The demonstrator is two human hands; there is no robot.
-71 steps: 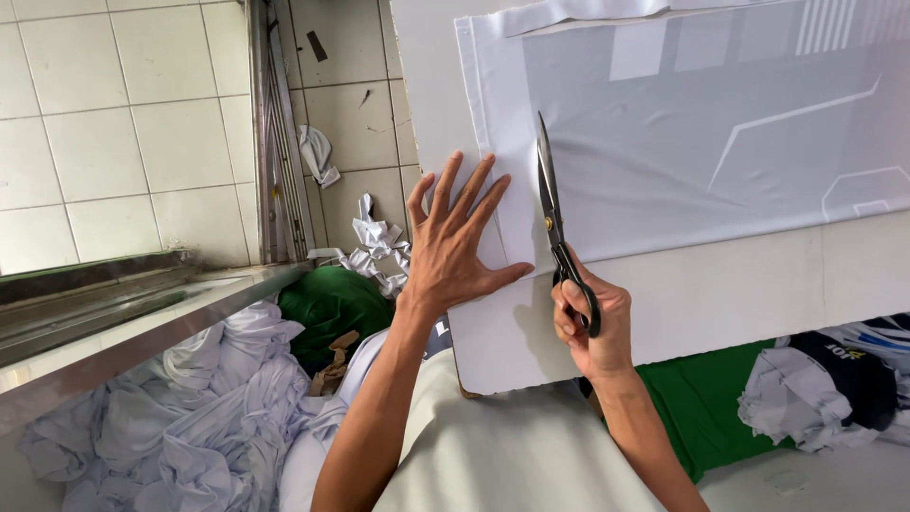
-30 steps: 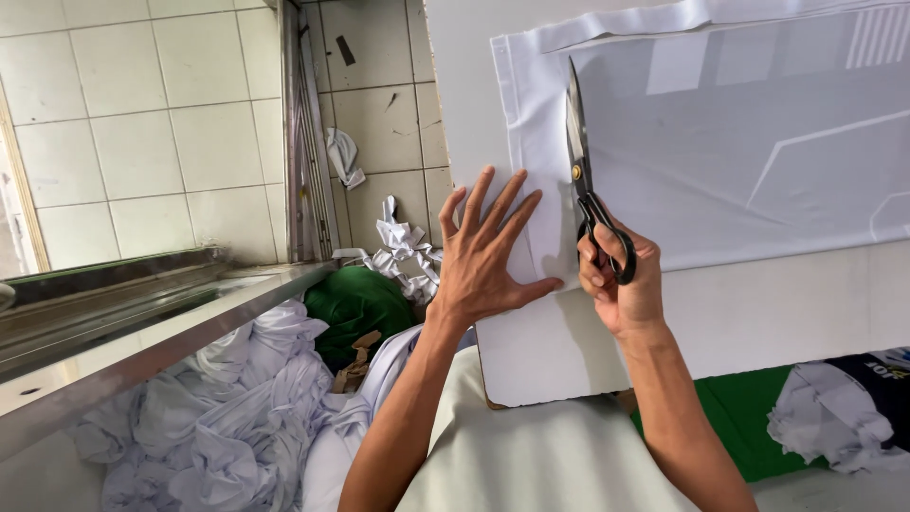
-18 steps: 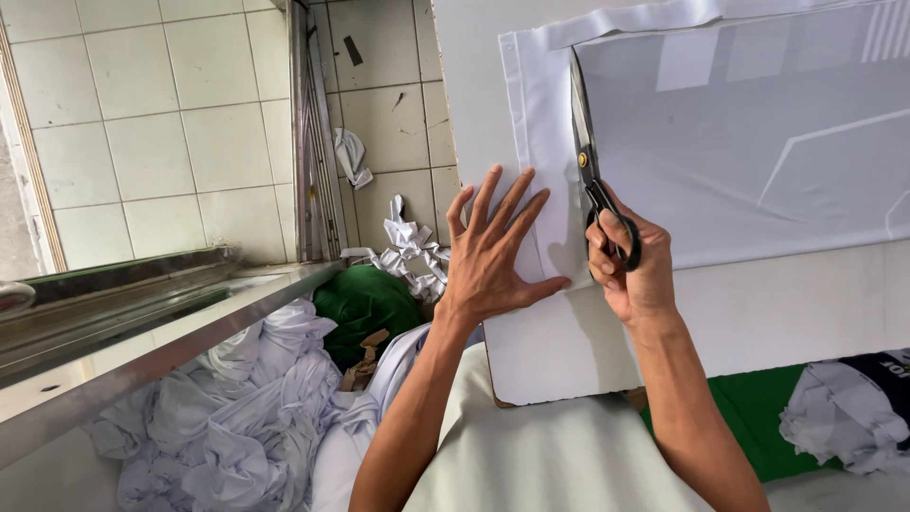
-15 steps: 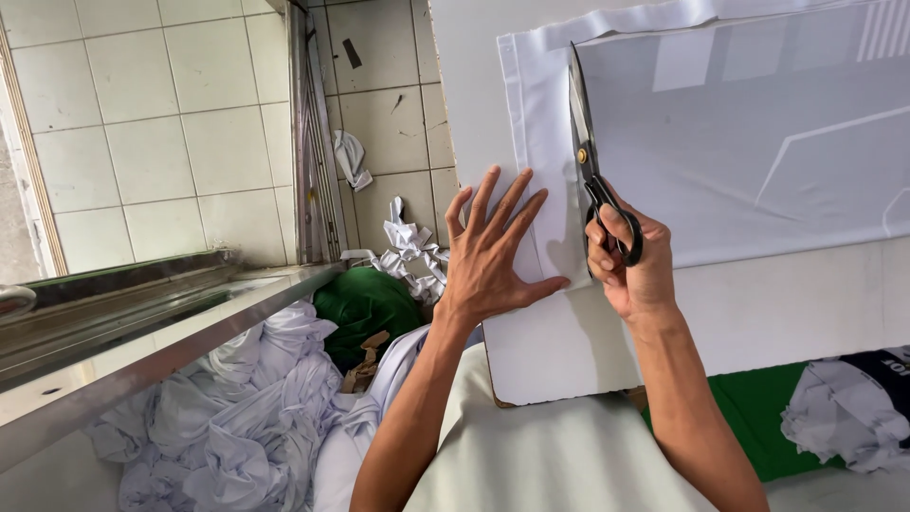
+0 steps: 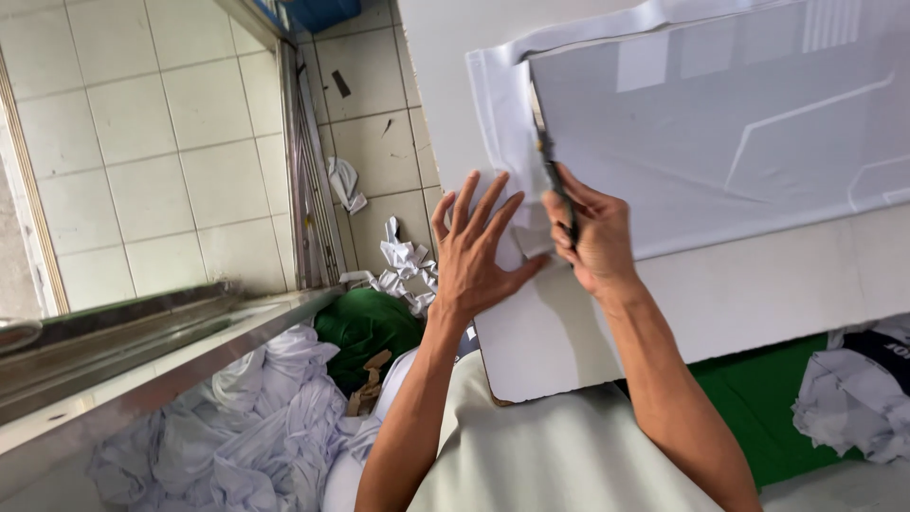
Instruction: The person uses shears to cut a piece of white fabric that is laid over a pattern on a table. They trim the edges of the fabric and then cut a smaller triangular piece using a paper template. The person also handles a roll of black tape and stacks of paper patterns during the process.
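A sheet of white fabric (image 5: pixel 720 133) lies flat on a white cutting table (image 5: pixel 758 294). My left hand (image 5: pixel 474 251) presses flat, fingers spread, on the fabric's left edge strip (image 5: pixel 495 104). My right hand (image 5: pixel 592 232) grips the handles of large dark scissors (image 5: pixel 548 156), whose blades point away from me along a cut running up the fabric near its left edge. The handles are mostly hidden in my fist.
A pile of white cloth scraps (image 5: pixel 237 427) and green cloth (image 5: pixel 365 327) lies on the floor at left beside a metal rail (image 5: pixel 142 351). Tiled wall (image 5: pixel 161 142) stands behind. More green cloth (image 5: pixel 758 398) and white scraps (image 5: pixel 853 398) lie at lower right.
My right hand has pushed the scissors farther up the fabric, lengthening the cut. My left hand stays flat on the edge strip. My head has moved, shifting the whole view.
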